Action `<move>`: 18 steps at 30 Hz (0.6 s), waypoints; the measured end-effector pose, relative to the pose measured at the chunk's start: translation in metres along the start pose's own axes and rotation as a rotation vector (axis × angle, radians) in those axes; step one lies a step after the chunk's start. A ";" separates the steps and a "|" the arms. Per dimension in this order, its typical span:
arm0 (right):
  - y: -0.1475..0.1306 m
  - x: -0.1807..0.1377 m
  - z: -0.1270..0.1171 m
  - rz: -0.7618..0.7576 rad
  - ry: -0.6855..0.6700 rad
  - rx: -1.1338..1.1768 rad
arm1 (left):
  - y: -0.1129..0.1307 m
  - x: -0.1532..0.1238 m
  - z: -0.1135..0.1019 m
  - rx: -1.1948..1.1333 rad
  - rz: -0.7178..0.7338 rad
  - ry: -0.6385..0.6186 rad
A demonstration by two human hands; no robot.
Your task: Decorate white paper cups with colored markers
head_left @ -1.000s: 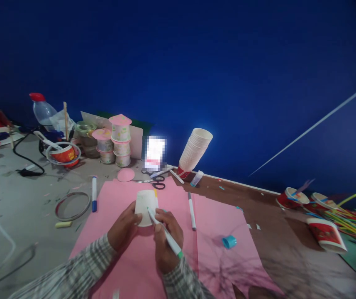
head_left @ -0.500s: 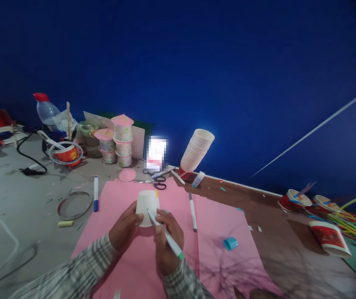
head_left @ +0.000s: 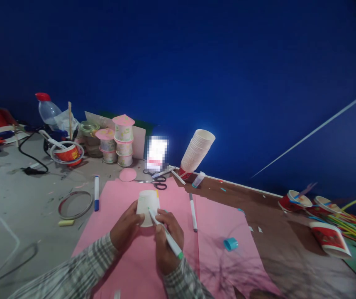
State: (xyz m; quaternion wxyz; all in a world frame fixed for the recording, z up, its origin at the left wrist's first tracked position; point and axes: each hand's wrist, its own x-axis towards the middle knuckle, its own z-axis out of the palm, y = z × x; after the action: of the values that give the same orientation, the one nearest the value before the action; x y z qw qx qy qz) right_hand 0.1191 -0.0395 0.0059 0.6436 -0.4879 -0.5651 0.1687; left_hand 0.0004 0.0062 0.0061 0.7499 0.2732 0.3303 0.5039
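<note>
My left hand point(head_left: 127, 224) grips a white paper cup point(head_left: 145, 201) at its left side, above pink paper sheets point(head_left: 128, 270). Faint green marks show on the cup's wall, and a small yellow patch sits at its upper right edge. Held pen-like in my right hand point(head_left: 169, 238) is a white marker with a green end point(head_left: 172, 244); its tip is at the cup's wall. Some right fingers also rest by the cup's lower right side. Beyond the cup lie black-handled scissors point(head_left: 159, 182) and a pink paper disc point(head_left: 128, 175).
A blue-capped marker point(head_left: 96, 194) and a tape ring point(head_left: 75, 205) lie to the left. Grey marker point(head_left: 193, 212) and turquoise cap point(head_left: 230, 244) are to the right. Stacked paper cups point(head_left: 197, 150) lean at the wall. Decorated cup towers point(head_left: 124, 143) stand behind, left of a lit, blurred screen point(head_left: 157, 153).
The marker tip has shifted very slightly up on the cup. Both hands keep their hold, and the surrounding things stay where they were.
</note>
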 end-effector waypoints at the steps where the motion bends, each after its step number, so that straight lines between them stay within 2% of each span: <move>1: 0.000 0.000 0.000 0.005 -0.010 -0.002 | 0.000 0.000 0.000 0.003 -0.005 0.001; 7: 0.002 0.001 -0.005 0.040 -0.054 0.036 | 0.000 0.001 -0.002 0.034 0.005 0.024; 13: 0.004 0.001 -0.004 0.096 0.009 0.145 | -0.003 0.003 -0.005 0.041 0.035 -0.002; 18: 0.003 0.001 -0.002 0.108 0.028 0.136 | -0.002 0.002 -0.004 0.041 0.040 -0.050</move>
State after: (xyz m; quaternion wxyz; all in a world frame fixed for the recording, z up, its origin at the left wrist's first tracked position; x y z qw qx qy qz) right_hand 0.1222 -0.0387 0.0040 0.6730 -0.4751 -0.5162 0.2343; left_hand -0.0010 0.0080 0.0009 0.7418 0.3077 0.3163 0.5050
